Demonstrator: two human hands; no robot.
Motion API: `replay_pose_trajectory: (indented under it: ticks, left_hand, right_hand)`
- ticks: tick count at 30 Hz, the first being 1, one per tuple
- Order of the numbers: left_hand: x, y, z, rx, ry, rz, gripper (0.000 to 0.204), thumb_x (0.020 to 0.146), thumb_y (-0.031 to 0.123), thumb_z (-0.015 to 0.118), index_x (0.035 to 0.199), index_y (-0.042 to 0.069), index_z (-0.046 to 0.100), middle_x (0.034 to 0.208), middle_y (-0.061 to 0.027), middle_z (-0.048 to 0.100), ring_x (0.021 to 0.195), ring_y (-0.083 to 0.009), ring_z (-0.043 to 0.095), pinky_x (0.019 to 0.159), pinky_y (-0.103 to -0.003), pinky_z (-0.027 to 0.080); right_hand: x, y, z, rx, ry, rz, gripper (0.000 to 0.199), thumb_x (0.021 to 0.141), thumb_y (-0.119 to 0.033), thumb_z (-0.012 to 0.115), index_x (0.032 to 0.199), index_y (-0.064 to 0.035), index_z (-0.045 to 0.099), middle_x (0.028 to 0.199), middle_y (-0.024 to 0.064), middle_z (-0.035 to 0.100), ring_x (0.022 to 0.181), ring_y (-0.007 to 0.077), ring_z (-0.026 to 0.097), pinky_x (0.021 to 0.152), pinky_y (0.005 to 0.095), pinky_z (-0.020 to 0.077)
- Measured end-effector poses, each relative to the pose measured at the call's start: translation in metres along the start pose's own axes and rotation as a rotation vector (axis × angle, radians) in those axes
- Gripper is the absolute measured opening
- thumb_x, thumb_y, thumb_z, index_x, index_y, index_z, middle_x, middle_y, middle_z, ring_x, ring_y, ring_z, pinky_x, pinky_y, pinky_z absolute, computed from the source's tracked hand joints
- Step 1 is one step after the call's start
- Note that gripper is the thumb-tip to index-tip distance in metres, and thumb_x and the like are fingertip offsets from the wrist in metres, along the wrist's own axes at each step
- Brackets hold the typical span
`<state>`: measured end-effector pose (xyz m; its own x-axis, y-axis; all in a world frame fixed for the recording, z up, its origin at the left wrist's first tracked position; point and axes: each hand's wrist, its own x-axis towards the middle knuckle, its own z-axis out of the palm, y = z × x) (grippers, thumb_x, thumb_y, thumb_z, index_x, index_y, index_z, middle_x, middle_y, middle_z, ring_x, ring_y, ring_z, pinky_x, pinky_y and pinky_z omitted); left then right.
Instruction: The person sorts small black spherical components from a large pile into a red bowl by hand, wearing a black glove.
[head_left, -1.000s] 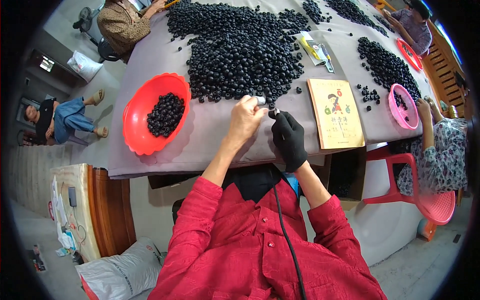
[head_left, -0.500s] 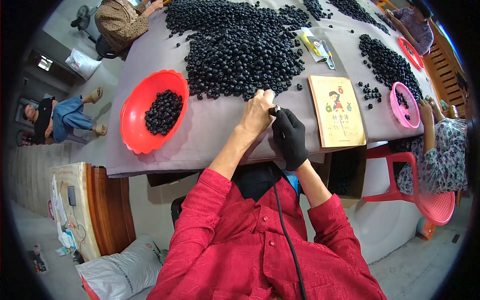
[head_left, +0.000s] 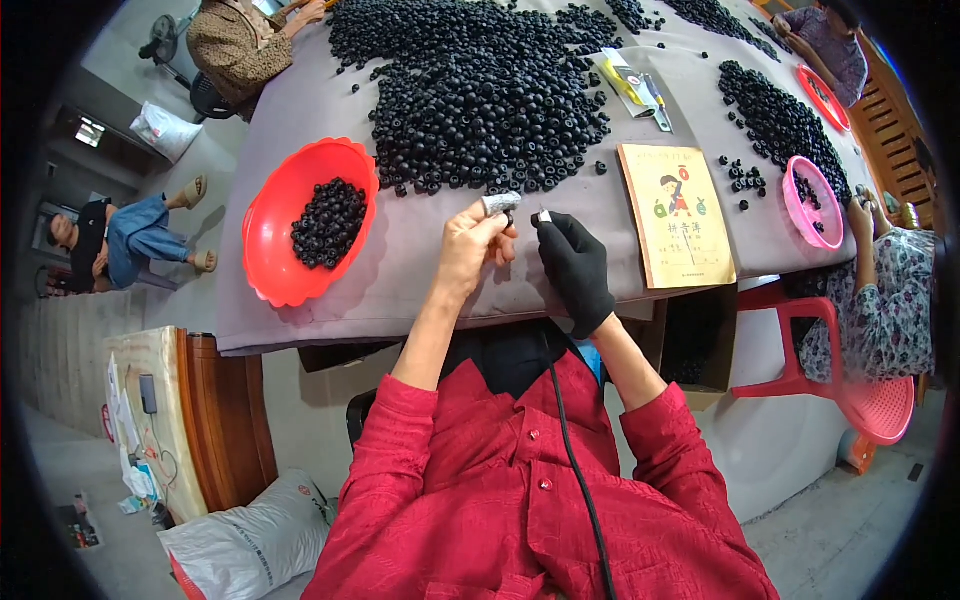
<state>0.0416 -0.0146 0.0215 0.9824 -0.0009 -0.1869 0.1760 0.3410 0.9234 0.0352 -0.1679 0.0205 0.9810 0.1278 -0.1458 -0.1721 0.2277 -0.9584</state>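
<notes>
My left hand [head_left: 472, 245], bare with a pale wrap around one fingertip, pinches a small black ring-shaped part [head_left: 509, 216] over the table's near side. Across a narrow gap, my right hand [head_left: 578, 268] in a black glove is closed on a small tool [head_left: 543, 216]. Only its pale tip shows past the fingers, so its kind is unclear. Beyond both hands spreads a big pile of the same black parts [head_left: 490, 110]. A red scalloped bowl [head_left: 265, 240] to the left holds a heap of them.
A yellow booklet [head_left: 676, 225] lies right of my gloved hand, with a packaged yellow tool [head_left: 632, 88] beyond it. A pink basket [head_left: 798, 215] and another pile [head_left: 775, 120] lie farther right. Other people sit around the grey-covered table [head_left: 300, 318]. A black cord [head_left: 570, 450] runs down my front.
My hands were together at the near edge of the pile. My left hand has drawn back to the left, opening a gap between them. The right hand has hardly moved.
</notes>
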Motion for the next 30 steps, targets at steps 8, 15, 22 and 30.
replay_pose_trajectory:
  ticks: [8, 15, 22, 30]
  left_hand:
    - [-0.026, -0.011, -0.007, -0.226, -0.092, 0.011, 0.011, 0.084, 0.012, 0.060, 0.091, 0.002, 0.061, 0.072, -0.0075, 0.062, 0.055, -0.0126, 0.060, 0.045, -0.021, 0.047]
    - [-0.031, -0.021, -0.004, -0.213, -0.096, 0.037, 0.012, 0.085, 0.015, 0.060, 0.086, 0.003, 0.060, 0.071, -0.0064, 0.062, 0.054, -0.0128, 0.059, 0.044, -0.022, 0.048]
    - [-0.037, -0.020, -0.014, -0.279, -0.172, 0.030, 0.010, 0.084, 0.008, 0.060, 0.092, 0.003, 0.059, 0.076, -0.0079, 0.062, 0.057, -0.0144, 0.060, 0.046, -0.022, 0.049]
    - [-0.034, -0.023, -0.018, -0.244, -0.210, 0.072, 0.011, 0.084, 0.006, 0.059, 0.094, 0.002, 0.059, 0.076, -0.0085, 0.061, 0.058, -0.0149, 0.060, 0.046, -0.023, 0.048]
  right_hand:
    - [-0.006, 0.005, 0.006, -0.283, -0.124, -0.260, 0.033, 0.081, -0.021, 0.065, 0.105, -0.0002, 0.057, 0.089, 0.0077, 0.063, 0.079, 0.0108, 0.057, 0.070, 0.0273, 0.0468]
    - [-0.007, 0.003, 0.006, -0.339, -0.149, -0.264, 0.034, 0.081, -0.023, 0.064, 0.105, -0.0003, 0.057, 0.089, 0.0095, 0.063, 0.079, 0.0123, 0.059, 0.070, 0.0287, 0.0472]
    - [-0.007, 0.001, 0.005, -0.349, -0.234, -0.247, 0.032, 0.082, -0.021, 0.061, 0.108, -0.0020, 0.056, 0.091, 0.0093, 0.063, 0.081, 0.0120, 0.058, 0.072, 0.0281, 0.0463]
    - [-0.005, 0.005, 0.004, -0.292, -0.240, -0.245, 0.031, 0.083, -0.020, 0.060, 0.108, -0.0008, 0.056, 0.094, 0.0086, 0.062, 0.084, 0.0118, 0.057, 0.074, 0.0271, 0.0453]
